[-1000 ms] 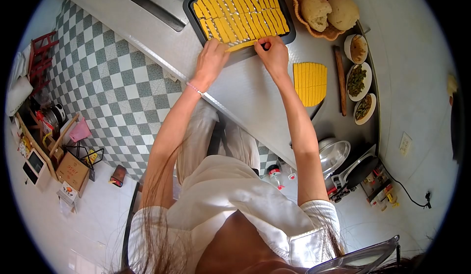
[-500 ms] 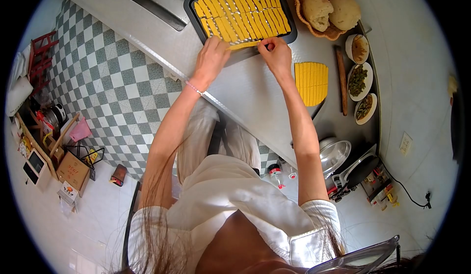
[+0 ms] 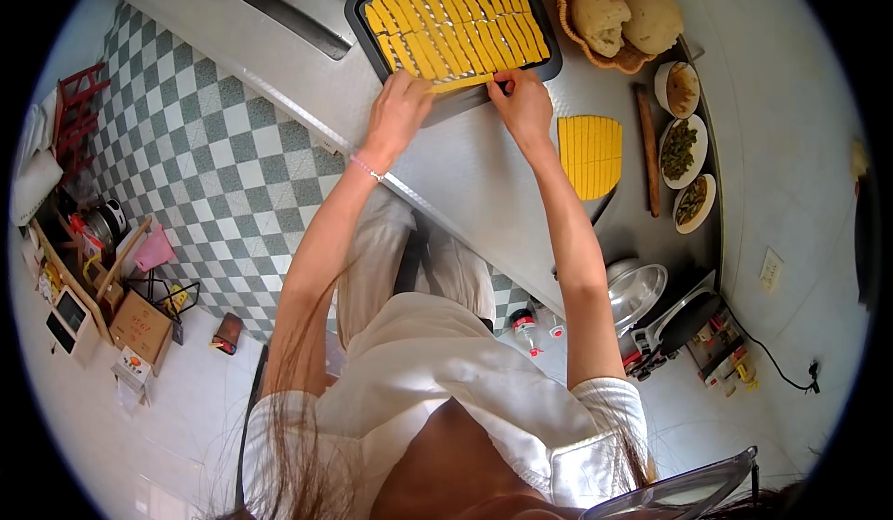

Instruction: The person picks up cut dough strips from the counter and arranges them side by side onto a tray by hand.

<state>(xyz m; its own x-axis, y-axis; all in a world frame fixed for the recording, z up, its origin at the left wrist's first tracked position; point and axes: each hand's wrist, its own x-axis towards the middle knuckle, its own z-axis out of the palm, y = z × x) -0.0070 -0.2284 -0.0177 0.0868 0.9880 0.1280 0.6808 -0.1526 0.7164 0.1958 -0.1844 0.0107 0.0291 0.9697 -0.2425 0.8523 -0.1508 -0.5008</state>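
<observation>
A dark baking tray (image 3: 357,23) lies at the top of the head view, lined with rows of yellow dough strips (image 3: 456,20). At its near edge my left hand (image 3: 402,109) and my right hand (image 3: 523,105) pinch the two ends of one yellow dough strip (image 3: 463,83). This strip stretches sideways along the bottom of the rows. My fingertips partly cover its ends, and I cannot tell whether it rests on the tray. Right of my right hand, a slab of yellow dough cut into strips (image 3: 590,157) lies on the metal counter.
A wicker basket (image 3: 567,18) with bread (image 3: 653,21) stands at the upper right. Beside the cut dough lie a wooden rolling pin (image 3: 647,153) and small dishes of food (image 3: 684,153). A metal bowl (image 3: 640,295) stands lower right. The counter edge (image 3: 307,118) runs diagonally before me.
</observation>
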